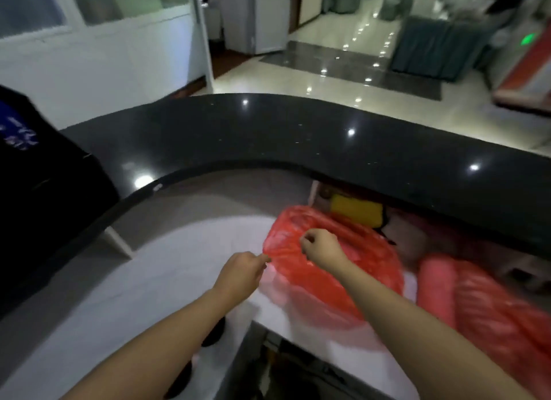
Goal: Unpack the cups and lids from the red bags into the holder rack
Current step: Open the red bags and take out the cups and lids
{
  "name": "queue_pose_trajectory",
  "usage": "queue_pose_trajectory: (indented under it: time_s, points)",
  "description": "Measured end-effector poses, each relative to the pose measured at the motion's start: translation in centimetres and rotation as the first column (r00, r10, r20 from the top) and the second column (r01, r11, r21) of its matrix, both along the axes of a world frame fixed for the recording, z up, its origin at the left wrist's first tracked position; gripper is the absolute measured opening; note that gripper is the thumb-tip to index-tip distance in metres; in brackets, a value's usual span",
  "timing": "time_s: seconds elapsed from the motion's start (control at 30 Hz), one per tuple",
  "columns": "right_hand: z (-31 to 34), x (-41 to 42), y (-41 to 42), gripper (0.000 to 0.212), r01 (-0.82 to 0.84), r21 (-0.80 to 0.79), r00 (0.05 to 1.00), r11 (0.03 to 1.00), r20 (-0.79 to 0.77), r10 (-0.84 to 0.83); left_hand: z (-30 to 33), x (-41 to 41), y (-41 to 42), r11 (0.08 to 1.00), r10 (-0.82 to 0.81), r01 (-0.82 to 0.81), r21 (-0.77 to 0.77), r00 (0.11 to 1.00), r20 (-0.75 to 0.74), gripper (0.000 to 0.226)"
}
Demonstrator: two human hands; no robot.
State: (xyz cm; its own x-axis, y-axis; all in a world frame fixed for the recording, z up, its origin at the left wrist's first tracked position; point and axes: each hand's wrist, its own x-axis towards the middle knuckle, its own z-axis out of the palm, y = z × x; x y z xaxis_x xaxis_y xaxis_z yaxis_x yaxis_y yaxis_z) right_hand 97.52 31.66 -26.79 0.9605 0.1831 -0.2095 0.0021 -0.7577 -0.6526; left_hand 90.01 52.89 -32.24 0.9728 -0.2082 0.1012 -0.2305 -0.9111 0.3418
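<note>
Red bag [328, 268] lies on its side on the white desk [155, 286], under the overhang of the dark curved counter [298, 137]. Left hand [241, 273] at the bag's near-left edge, fingers [264, 259] drawn together in a pinch on the thin film there. Right hand [320, 246] on top of the bag, fingers curled and gathering a bit of plastic, though motion blur keeps me from telling how much it holds. More red bags [483, 304] to the right on the same desk, one showing a long ribbed tube shape, probably a stack of cups. No holder rack in view.

Handling, as a judgement: the film looks thin, soft and slippery, likely to stretch or tear if pulled hard. The contents look light and bulky; stacked disposable cups and lids would crush under a squeeze. Best hold is on the bag's loose edge or mouth to open it, then take the stacks by their sides, not by the plastic alone. The mouth of the bag cannot be made out.

Writing: blue and white marks on a black object [26, 149] at far left, too blurred to read. No label legible on the bags. A yellow item [357, 210] sits behind the bag, unidentified.
</note>
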Motion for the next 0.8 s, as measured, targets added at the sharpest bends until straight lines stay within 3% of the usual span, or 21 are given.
queue_pose_trajectory:
  time_s: [0.1, 0.23, 0.43, 0.63, 0.8]
  points:
    - [1.9, -0.4, -6.9, 0.023, 0.153, 0.013, 0.986, 0.988, 0.067, -0.154, 1.9, 3.2, -5.7, 0.986, -0.166, 0.166, 0.005, 0.983, 0.083, 0.029]
    - [3.3, -1.9, -15.7, 0.021, 0.328, 0.029, 0.933, 0.944, 0.149, -0.329, 3.9, 5.0, -13.8, 0.956, -0.282, 0.288, -0.057, 0.955, 0.089, 0.031]
    - [3.8, -4.4, -27.2, 0.018, 0.482, 0.061, 0.858, 0.874, 0.169, -0.485, 4.2, 4.4, -25.2, 0.880, -0.457, 0.469, -0.078, 0.879, 0.138, 0.025]
    - [3.7, -6.3, -39.1, 0.018, 0.487, 0.061, 0.849, 0.871, 0.202, -0.488, 4.6, 2.7, -37.4, 0.832, -0.486, 0.527, -0.176, 0.844, 0.227, 0.025]
    - [2.4, -8.0, -47.9, 0.017, 0.451, 0.003, 0.878, 0.892, 0.179, -0.445, 4.9, 0.9, -47.4, 0.732, -0.590, 0.668, -0.135, 0.720, 0.366, 0.015]
